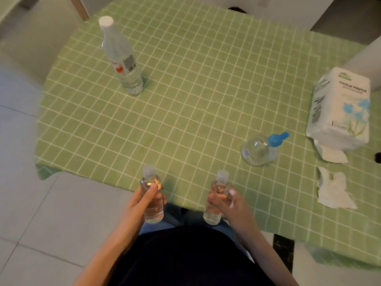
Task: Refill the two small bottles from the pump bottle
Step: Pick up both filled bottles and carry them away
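Note:
Two small clear bottles with clear caps are held upright near the table's front edge. My left hand (pixel 142 200) grips the left small bottle (pixel 152 207) around its middle. My right hand (pixel 228 203) grips the right small bottle (pixel 216 211) the same way. Both bottles look filled with clear liquid. The pump bottle (pixel 260 150), a squat clear one with a blue pump head, stands on the green checked tablecloth to the right, beyond my right hand, untouched.
A tall clear water bottle (pixel 123 60) with a white cap stands at the far left of the table (pixel 195 89). A white tissue pack (pixel 340 108) sits at the right edge, with crumpled tissues (pixel 334 191) in front of it. Grey floor tiles lie to the left.

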`<state>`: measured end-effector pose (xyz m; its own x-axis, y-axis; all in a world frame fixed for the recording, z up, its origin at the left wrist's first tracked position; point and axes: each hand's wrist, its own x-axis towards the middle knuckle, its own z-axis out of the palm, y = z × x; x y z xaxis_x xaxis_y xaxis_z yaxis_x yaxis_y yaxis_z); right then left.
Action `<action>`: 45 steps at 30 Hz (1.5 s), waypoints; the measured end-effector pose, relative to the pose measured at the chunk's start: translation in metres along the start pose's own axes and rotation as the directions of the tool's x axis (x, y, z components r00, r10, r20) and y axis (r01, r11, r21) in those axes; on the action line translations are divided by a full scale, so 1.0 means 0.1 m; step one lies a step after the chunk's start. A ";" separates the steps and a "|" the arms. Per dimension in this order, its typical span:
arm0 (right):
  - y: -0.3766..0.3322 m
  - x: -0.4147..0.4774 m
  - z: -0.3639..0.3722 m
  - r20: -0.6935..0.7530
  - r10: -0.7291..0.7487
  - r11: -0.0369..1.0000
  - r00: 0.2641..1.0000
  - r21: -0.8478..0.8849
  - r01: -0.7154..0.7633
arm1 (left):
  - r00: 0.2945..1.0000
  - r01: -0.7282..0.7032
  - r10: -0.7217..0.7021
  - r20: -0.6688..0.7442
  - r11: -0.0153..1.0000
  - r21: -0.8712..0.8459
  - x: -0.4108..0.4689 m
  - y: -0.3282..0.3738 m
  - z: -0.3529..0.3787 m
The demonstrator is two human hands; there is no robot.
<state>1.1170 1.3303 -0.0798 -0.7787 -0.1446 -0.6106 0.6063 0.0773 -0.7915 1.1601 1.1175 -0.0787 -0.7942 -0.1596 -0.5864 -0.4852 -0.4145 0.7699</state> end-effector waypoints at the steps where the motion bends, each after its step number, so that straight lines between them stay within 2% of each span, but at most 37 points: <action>1: -0.01 0.01 0.01 0.021 0.004 1.000 1.000 -0.013 -0.004 | 1.000 -0.010 0.010 -0.023 1.000 -0.015 -0.02 -0.01 -0.01; 8: -0.10 0.14 0.20 0.181 -0.030 0.998 0.983 -0.045 0.039 | 0.982 -0.066 0.050 -0.184 0.995 -0.079 -0.17 -0.14 -0.17; 11: -0.13 0.17 0.34 0.223 -0.039 0.994 0.974 -0.092 0.061 | 0.962 -0.048 0.016 -0.273 0.993 -0.112 -0.23 -0.18 -0.30; 14: -0.15 0.20 0.54 0.280 -0.048 0.987 0.959 -0.136 0.089 | 0.961 -0.011 -0.030 -0.275 0.990 -0.144 -0.25 -0.18 -0.48; 18: -0.17 0.26 0.86 0.330 -0.053 0.979 0.943 -0.171 0.115 | 0.923 -0.120 0.039 -0.384 0.974 -0.190 -0.27 -0.15 -0.75; 20: -0.15 0.29 1.07 0.346 -0.049 0.976 0.937 -0.184 0.119 | 0.926 -0.152 0.066 -0.373 0.967 -0.207 -0.30 -0.13 -0.96; 35: 0.15 0.15 3.39 0.489 -0.046 0.952 0.871 -0.243 0.186 | 0.899 -0.185 0.129 -0.418 0.978 -0.096 -0.76 0.21 -3.05; 45: 0.11 0.18 4.73 0.674 0.054 0.902 0.737 -0.350 0.254 | 0.776 -0.212 0.043 -0.629 0.957 -0.197 -0.98 0.36 -4.05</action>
<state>1.1863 0.8617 -0.0863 -0.4320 -0.7670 -0.4744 0.2923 0.3785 -0.8782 1.3687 0.7553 -0.0960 -0.4065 -0.7054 -0.5807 -0.2238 -0.5393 0.8118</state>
